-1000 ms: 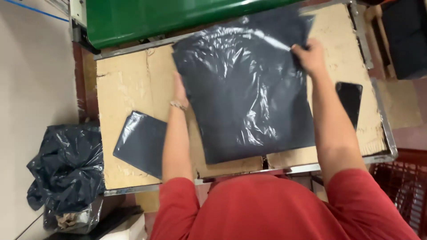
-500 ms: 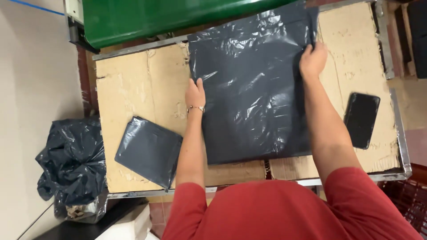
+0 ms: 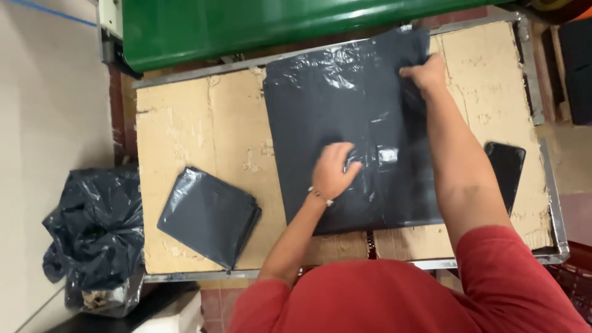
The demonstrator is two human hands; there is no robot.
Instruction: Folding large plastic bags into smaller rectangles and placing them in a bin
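Two bare hands are seen pressed on a large dark plastic bag [image 3: 345,129], which is spread flat over the cardboard-covered table [image 3: 191,135] with its long axis running from the far edge toward the near edge. The left hand [image 3: 333,171] is laid palm-down on the near half of the bag, fingers spread wide and nothing clasped. The right hand [image 3: 425,73] is placed at the bag's far right corner, close to the table's far edge; its fingers are curled at the bag's edge, but whether the plastic is pinched or merely pressed cannot be told. The bag's free near edge lies closer to the left hand, while the far corner is reached only by the right.

A smaller folded stack of dark bags [image 3: 209,216] is set well apart, by the near left corner of the table. A flat black phone [image 3: 505,169] is lying near the right edge, partly hidden behind the right forearm. A green bin [image 3: 259,28] is cut off beyond the far edge, and a knotted black sack [image 3: 92,228] stands on the floor to the left. The near edge of the table is largely covered by a red shirt [image 3: 394,302].
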